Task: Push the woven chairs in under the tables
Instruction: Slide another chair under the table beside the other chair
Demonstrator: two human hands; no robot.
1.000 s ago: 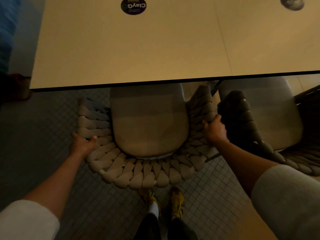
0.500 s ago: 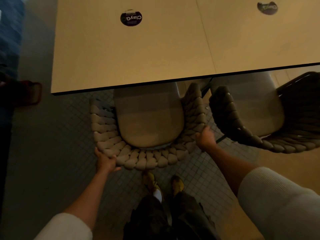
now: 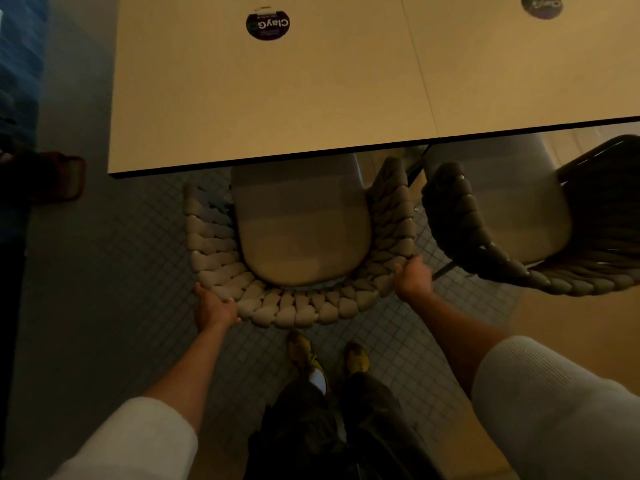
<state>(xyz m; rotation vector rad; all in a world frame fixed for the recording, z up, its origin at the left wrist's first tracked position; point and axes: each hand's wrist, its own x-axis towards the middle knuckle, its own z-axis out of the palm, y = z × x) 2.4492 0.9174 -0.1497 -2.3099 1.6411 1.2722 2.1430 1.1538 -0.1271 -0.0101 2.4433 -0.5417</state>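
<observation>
Gripping backrest of light woven chair (image 3: 311,308) with our left hand (image 3: 214,308) and right hand (image 3: 414,277); seat front under surface (image 3: 277,98) edge, rear half out. Dark chair (image 3: 460,216) alongside likewise partly in; we judge both unfinished.

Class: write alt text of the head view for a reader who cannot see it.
A person's left hand and right hand are on the curved back of a beige woven chair, its seat partly under a pale rectangular table; a darker woven chair stands beside it.
</observation>
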